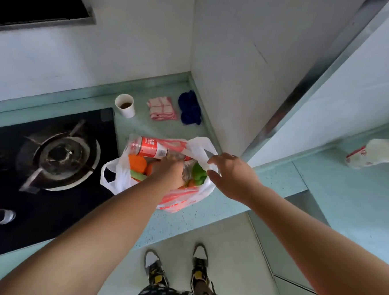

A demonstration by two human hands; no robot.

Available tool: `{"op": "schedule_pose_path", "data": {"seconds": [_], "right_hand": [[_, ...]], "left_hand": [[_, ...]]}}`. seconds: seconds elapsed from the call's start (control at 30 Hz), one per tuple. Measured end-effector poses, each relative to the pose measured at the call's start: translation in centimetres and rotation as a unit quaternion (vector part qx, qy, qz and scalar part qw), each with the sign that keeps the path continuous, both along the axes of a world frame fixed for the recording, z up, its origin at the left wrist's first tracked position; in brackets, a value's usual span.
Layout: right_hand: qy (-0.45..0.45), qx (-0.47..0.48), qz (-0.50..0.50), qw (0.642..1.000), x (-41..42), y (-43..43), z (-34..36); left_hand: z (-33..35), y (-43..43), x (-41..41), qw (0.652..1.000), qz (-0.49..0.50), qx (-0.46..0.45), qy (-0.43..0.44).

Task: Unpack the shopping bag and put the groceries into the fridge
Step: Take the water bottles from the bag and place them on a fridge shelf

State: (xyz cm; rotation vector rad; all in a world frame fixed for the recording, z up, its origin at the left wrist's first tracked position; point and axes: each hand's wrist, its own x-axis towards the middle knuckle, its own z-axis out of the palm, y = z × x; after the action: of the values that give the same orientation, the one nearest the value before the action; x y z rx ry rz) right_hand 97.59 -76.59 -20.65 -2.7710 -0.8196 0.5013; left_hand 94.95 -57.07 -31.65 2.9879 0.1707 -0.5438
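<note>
**Bottle gripped at the bag's mouth**

At centre frame the shopping bag (180, 200) sat on the pale green counter (232, 211), just right of the hob (61, 156). The right hand (231, 176) pinched its white rim, probably to keep the mouth open. The left hand (171, 171) curled round a clear, red-labelled bottle (152, 147) lying across orange and green produce (198, 174).

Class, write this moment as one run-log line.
step: unpacking | left hand: grips red-label bottle at shopping bag mouth | right hand: at bag rim, grip unclear
</note>
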Motion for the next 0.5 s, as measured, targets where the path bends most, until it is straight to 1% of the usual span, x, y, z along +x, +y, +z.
{"op": "schedule_pose_path", "data": {"seconds": [0.1, 0.23, 0.33, 0.5], "right_hand": [[-0.005, -0.001, -0.019, 1.000, -0.1, -0.2, -0.4], [-0.008, 0.005, -0.029, 1.000, -0.2, -0.2, -0.7], [-0.007, 0.011, -0.022, 1.000, 0.1, 0.4, -0.6], [0.000, 0.016, 0.002, 1.000, 1.1, 2.6, 0.2]], "left_hand": [[-1.2, -0.7, 0.5, 0.999, -0.017, 0.041, 0.024], [-1.4, -0.4, 0.6, 0.998, -0.019, 0.052, 0.021], [-0.3, 0.6, -0.2, 0.999, -0.026, 0.032, 0.016], [3.3, 3.4, -2.1, 0.999, -0.021, 0.007, 0.038]]}}
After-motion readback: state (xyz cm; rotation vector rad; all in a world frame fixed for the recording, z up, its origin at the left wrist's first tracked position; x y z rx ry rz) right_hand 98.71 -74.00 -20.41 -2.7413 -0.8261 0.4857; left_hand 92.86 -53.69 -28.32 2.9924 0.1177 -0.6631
